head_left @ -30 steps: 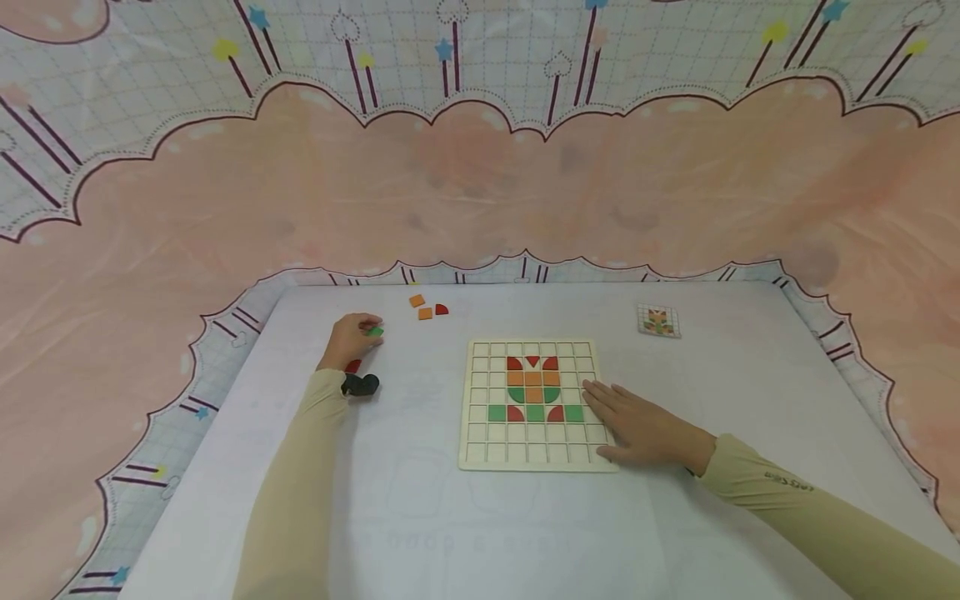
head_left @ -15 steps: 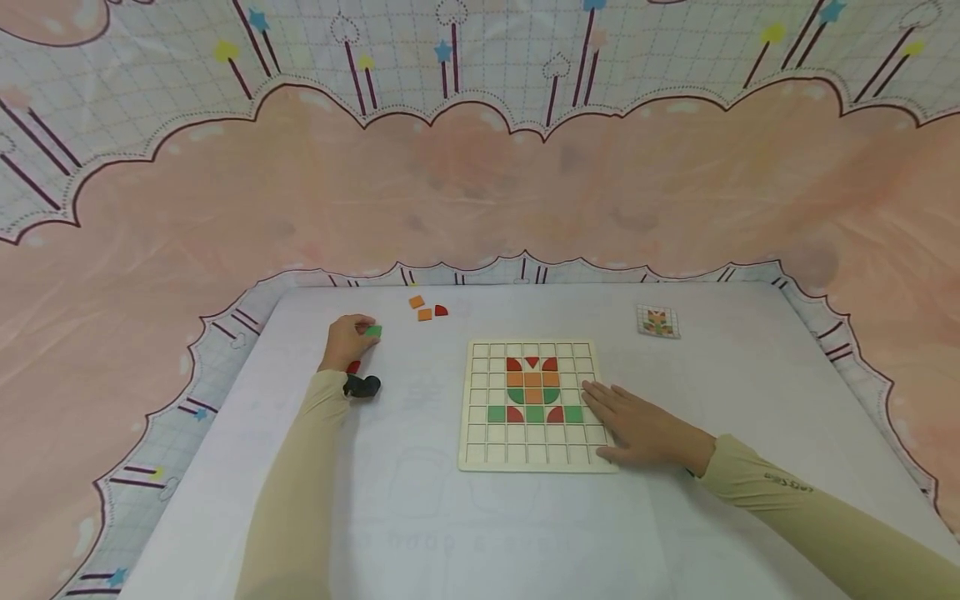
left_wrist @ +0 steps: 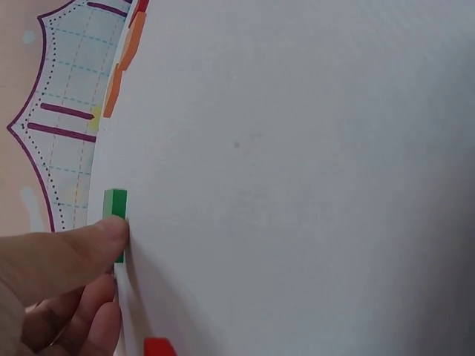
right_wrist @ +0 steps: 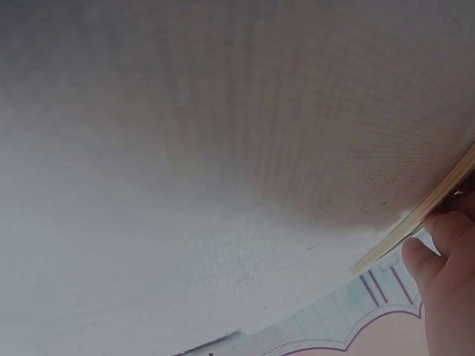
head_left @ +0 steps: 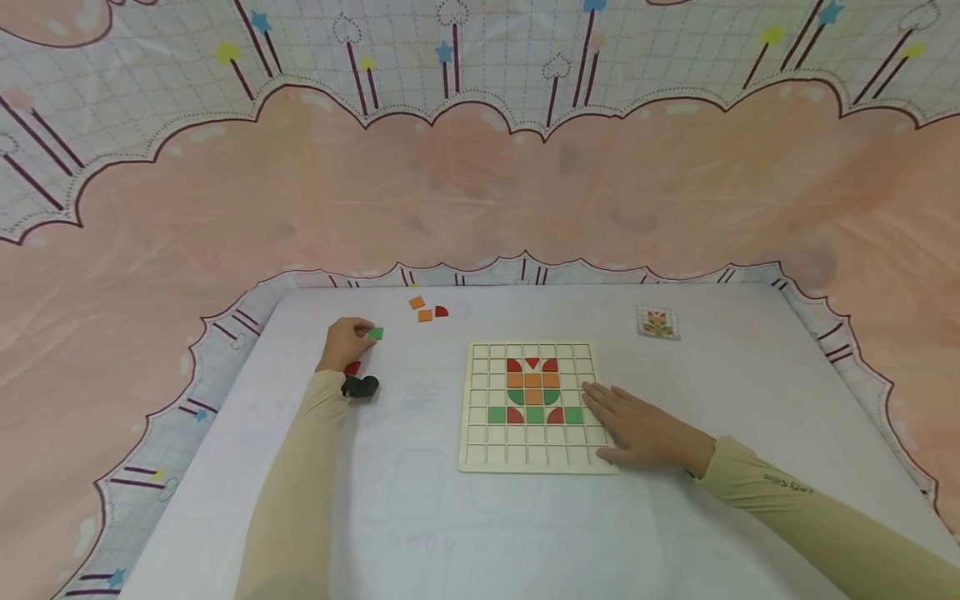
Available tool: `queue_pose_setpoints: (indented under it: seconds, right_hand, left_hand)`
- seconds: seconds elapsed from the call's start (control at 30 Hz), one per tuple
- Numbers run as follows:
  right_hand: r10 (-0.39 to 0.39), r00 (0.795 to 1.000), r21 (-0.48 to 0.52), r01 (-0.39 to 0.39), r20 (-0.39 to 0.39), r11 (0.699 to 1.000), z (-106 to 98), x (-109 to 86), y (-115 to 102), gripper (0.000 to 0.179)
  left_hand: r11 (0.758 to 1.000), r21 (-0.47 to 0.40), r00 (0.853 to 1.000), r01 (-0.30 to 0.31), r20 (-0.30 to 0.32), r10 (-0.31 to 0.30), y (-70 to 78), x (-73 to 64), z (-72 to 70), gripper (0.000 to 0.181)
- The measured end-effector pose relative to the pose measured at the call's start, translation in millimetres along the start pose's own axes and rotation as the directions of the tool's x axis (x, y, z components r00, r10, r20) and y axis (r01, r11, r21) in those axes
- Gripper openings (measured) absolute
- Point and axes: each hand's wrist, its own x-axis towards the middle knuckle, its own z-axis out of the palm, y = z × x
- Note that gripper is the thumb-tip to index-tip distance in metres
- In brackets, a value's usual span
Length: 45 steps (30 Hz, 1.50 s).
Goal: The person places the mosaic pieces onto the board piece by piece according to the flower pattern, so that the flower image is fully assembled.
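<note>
My left hand (head_left: 348, 340) pinches a green square tile (head_left: 375, 333) between thumb and fingers at the left of the table. In the left wrist view the thumb presses on that green tile (left_wrist: 115, 208). Beside the left wrist lies a red tile (head_left: 352, 367), partly hidden by the hand. My right hand (head_left: 641, 425) rests with straight fingers on the right edge of the wooden grid board (head_left: 483, 454). Red, orange and green tiles form a flower-like pattern in the board's middle, among them an orange tile (head_left: 532, 380).
Beyond the board, to the left, lie two orange tiles (head_left: 425, 316) and a red quarter-round tile (head_left: 441, 311). A small pattern card (head_left: 658, 322) with a similar flower lies at the back right. A patterned cloth (head_left: 480, 183) hangs behind the table.
The green tile in my left hand has turned a little, and its flat face shows more. My right hand and the board stay in place.
</note>
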Motion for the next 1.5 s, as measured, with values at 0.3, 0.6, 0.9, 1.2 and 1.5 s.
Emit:
queue_pose_setpoints:
  seconds: [0.3,0.6,0.9,1.2,1.5]
  right_hand:
    - [0.007,1.0,0.022,-0.007,0.024,1.0,-0.8,-0.2,-1.0,0.08]
    - [0.001,1.0,0.001,-0.001,0.011,1.0,0.2,0.1,0.0,0.08]
    - [-0.025,1.0,0.005,0.025,0.001,1.0,-1.5,0.4,1.2,0.08]
    - [-0.016,1.0,-0.001,0.016,-0.006,1.0,-0.7,0.8,1.8,0.081]
    - [-0.014,1.0,0.012,0.014,0.008,1.0,-1.4,1.1,1.5,0.081]
  left_hand:
    - [1.0,0.025,0.998,0.007,0.058,-0.008,-1.0,-1.8,-3.3,0.032]
    - [1.0,0.006,0.999,-0.008,0.044,0.008,-1.0,-4.9,-4.6,0.031]
    - [0.995,-0.009,0.994,-0.103,0.04,0.104,4.7,-6.9,1.4,0.031]
    - [0.985,-0.025,0.973,-0.168,0.153,0.17,34.8,-13.6,25.2,0.029]
    - [0.934,-0.021,0.902,-0.357,0.251,0.351,90.8,-40.5,51.2,0.027]
